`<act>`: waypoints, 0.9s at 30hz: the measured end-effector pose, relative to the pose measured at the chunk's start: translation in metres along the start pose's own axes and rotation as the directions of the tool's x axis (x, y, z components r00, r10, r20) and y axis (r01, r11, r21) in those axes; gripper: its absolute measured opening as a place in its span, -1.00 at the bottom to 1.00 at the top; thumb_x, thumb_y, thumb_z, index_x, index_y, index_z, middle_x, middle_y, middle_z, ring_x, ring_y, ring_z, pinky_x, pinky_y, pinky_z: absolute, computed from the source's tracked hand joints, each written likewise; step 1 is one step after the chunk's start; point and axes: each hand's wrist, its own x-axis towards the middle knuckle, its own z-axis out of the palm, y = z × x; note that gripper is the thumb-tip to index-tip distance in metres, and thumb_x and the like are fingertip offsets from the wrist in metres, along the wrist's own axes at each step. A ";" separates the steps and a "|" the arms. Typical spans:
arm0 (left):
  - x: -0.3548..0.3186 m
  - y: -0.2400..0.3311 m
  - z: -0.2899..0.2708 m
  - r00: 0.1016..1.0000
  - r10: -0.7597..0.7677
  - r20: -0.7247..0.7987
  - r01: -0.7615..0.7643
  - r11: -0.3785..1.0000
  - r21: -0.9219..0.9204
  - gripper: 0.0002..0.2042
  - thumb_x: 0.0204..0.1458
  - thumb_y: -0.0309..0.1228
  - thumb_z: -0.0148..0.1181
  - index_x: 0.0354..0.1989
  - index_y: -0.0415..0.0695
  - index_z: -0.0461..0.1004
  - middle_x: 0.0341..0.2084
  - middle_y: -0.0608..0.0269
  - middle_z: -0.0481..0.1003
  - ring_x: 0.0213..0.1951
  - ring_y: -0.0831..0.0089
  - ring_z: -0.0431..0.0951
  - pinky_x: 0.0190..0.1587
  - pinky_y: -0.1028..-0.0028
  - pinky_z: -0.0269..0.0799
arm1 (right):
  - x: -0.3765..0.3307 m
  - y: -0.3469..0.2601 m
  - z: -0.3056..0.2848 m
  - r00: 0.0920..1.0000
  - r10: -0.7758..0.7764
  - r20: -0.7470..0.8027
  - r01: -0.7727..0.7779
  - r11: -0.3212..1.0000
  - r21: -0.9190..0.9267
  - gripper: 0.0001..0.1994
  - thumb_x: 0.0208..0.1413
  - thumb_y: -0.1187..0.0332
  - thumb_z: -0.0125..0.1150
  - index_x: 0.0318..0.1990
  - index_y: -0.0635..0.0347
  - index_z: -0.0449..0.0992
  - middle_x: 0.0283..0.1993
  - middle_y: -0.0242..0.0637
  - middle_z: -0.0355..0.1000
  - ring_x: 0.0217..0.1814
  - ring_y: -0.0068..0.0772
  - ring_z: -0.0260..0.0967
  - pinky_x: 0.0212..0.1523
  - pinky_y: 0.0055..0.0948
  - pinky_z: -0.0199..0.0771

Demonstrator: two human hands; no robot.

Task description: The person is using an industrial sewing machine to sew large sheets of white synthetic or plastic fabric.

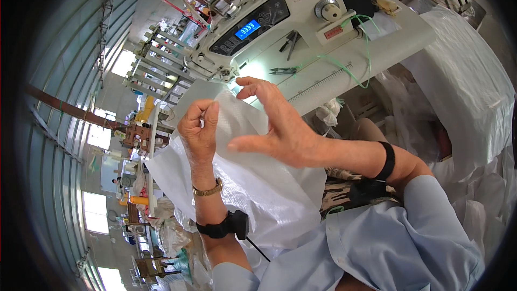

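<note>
Two bare hands are working a white woven plastic sack (253,183) just in front of a white sewing machine (301,21). The left hand (199,132) is pinching the sack's upper edge. The right hand (274,124) is hovering over it, fingers spread wide, thumb touching the fabric.

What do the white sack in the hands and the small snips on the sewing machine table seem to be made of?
White sack: likely woven plastic; fine weave grain, slight sheen, translucent where lit. Small snips: apparently dark metal; thin, rigid blades.
</note>
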 end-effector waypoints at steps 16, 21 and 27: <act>-0.015 0.005 0.009 0.998 0.040 -0.054 -0.038 0.998 0.041 -0.82 0.16 -0.41 0.19 -0.43 -0.23 0.44 -0.63 0.43 0.33 -0.55 0.67 0.20 -0.49 0.60 0.15 | 0.023 0.029 0.014 0.891 0.216 0.399 -0.308 0.934 0.184 -0.71 0.19 0.21 0.24 -0.34 0.26 0.38 -0.36 -0.29 0.42 -0.37 -0.62 0.21 -0.43 -0.57 0.23; -0.019 0.004 0.016 0.999 0.017 -0.042 -0.015 0.999 0.051 -0.82 0.17 -0.43 0.16 -0.41 -0.27 0.41 -0.65 0.37 0.25 -0.56 0.63 0.16 -0.53 0.57 0.12 | 0.012 0.019 0.020 0.974 0.138 0.179 -0.115 0.985 -0.130 -0.69 0.21 0.33 0.17 -0.48 0.35 0.28 -0.67 -0.05 0.15 -0.65 -0.24 -0.03 -0.58 -0.28 0.14; -0.021 -0.010 0.007 0.996 -0.055 0.068 0.050 0.996 0.080 -0.76 0.12 -0.43 0.20 -0.51 -0.34 0.40 -0.73 0.27 0.24 -0.61 0.59 0.13 -0.57 0.47 0.10 | 0.002 0.022 0.028 0.985 0.040 0.165 0.014 0.948 -0.317 -0.85 0.16 0.49 0.15 -0.39 0.37 0.35 -0.54 0.04 0.34 -0.62 -0.05 0.26 -0.54 -0.26 0.26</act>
